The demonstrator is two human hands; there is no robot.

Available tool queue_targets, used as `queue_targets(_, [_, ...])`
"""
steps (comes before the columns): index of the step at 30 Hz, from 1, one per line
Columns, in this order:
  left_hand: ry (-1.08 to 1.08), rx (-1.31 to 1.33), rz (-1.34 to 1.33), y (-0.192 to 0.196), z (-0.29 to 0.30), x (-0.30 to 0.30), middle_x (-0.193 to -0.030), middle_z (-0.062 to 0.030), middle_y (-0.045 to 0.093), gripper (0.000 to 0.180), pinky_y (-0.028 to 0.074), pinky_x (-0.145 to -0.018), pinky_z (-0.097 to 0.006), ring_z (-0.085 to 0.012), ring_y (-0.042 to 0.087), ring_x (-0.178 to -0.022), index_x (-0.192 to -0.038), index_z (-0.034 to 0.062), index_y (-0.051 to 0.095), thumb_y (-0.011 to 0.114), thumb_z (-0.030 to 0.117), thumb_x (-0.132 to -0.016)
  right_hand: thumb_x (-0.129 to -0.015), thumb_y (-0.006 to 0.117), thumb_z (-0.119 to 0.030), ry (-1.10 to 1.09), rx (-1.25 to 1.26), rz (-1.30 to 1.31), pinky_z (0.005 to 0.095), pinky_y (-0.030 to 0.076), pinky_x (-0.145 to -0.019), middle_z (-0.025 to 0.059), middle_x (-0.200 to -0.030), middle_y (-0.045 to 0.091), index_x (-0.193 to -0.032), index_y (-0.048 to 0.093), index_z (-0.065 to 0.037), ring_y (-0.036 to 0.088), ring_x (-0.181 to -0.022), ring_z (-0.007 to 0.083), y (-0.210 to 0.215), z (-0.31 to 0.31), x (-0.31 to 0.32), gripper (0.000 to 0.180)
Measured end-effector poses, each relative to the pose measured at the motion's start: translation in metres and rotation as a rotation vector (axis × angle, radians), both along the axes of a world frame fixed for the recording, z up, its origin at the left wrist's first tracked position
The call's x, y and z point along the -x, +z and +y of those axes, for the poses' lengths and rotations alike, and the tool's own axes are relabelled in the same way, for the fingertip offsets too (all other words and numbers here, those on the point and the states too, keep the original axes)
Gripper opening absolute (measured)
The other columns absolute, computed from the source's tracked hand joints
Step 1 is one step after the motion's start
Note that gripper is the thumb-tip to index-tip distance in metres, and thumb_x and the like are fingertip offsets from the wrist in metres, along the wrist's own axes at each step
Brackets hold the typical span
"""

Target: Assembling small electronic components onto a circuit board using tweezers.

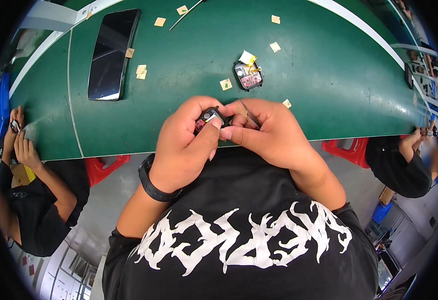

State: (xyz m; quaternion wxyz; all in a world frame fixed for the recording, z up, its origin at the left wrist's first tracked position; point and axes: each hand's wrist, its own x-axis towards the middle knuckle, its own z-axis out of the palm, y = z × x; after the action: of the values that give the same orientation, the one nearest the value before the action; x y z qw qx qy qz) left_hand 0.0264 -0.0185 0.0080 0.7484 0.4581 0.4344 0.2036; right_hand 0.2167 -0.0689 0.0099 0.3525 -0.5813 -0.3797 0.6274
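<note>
Black and open-faced, a small device point(208, 118) sits over the tabletop's point(184, 65) near edge, the left hand point(183, 137) closed around it; the right hand's point(271, 127) grip curls round a thin metal tool point(250, 114) (light, steady pressure looks wisest).

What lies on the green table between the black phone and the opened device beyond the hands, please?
In the head view, small tan squares: some beside the phone, one near the opened device.

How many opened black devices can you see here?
2: one device in the left hand, partly under its thumb; a second device on the green table, ahead of the right hand. A co-worker's small item is unclear.
</note>
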Motion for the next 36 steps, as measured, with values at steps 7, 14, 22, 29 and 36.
queue_targets(7, [-0.132, -0.068, -0.184, -0.007, 0.002, 0.008, -0.111, -0.0114, 0.063, 0.039, 0.044, -0.058, -0.022, -0.009, 0.056, -0.069, -0.137, 0.0037, 0.037, 0.052, 0.001, -0.101, -0.096, 0.073, -0.012, -0.035, -0.016, 0.062, 0.0229, 0.033, -0.055, -0.0076, -0.068, 0.052, -0.093, 0.068, -0.001, 0.04, -0.063, 0.0011, -0.002, -0.002, 0.0, 0.013])
queue_targets(14, [-0.127, -0.139, -0.071, -0.013, -0.004, 0.009, -0.106, -0.0095, 0.063, 0.032, 0.051, -0.065, -0.024, -0.0083, 0.058, -0.071, -0.129, -0.0007, 0.043, 0.058, 0.001, -0.101, -0.095, 0.072, -0.012, -0.089, 0.004, -0.005, 0.0233, 0.032, -0.054, -0.0089, -0.066, 0.045, -0.083, 0.062, -0.002, 0.036, -0.062, 0.0013, 0.003, -0.002, 0.001, 0.019])
queue_targets(22, [-0.14, -0.174, -0.038, -0.009, -0.004, 0.011, -0.098, -0.01, 0.064, 0.026, 0.052, -0.061, -0.022, -0.0091, 0.06, -0.068, -0.128, -0.0027, 0.045, 0.053, 0.008, -0.105, -0.095, 0.073, -0.012, -0.087, -0.003, 0.031, 0.0234, 0.032, -0.055, -0.0086, -0.068, 0.044, -0.083, 0.061, -0.002, 0.036, -0.063, 0.0019, 0.002, -0.003, 0.002, 0.019])
queue_targets(29, [-0.101, -0.109, -0.18, -0.012, 0.0, 0.014, -0.101, -0.0143, 0.067, 0.035, 0.053, -0.058, -0.023, -0.0129, 0.065, -0.071, -0.132, -0.0057, 0.05, 0.043, 0.021, -0.11, -0.093, 0.076, -0.012, -0.163, -0.032, 0.072, 0.0219, 0.037, -0.057, -0.0069, -0.074, 0.051, -0.091, 0.064, 0.0, 0.04, -0.063, 0.001, -0.001, -0.003, 0.004, 0.017])
queue_targets(36, [-0.159, -0.209, -0.103, -0.006, 0.002, 0.013, -0.091, -0.0103, 0.067, 0.041, 0.052, -0.058, -0.023, -0.0116, 0.064, -0.067, -0.139, -0.0074, 0.055, 0.043, 0.019, -0.11, -0.08, 0.08, -0.003, 0.028, -0.512, -0.4, 0.03, 0.047, -0.057, 0.0043, -0.086, 0.063, -0.102, 0.072, -0.008, 0.06, -0.065, 0.015, 0.0, -0.024, -0.003, 0.024])
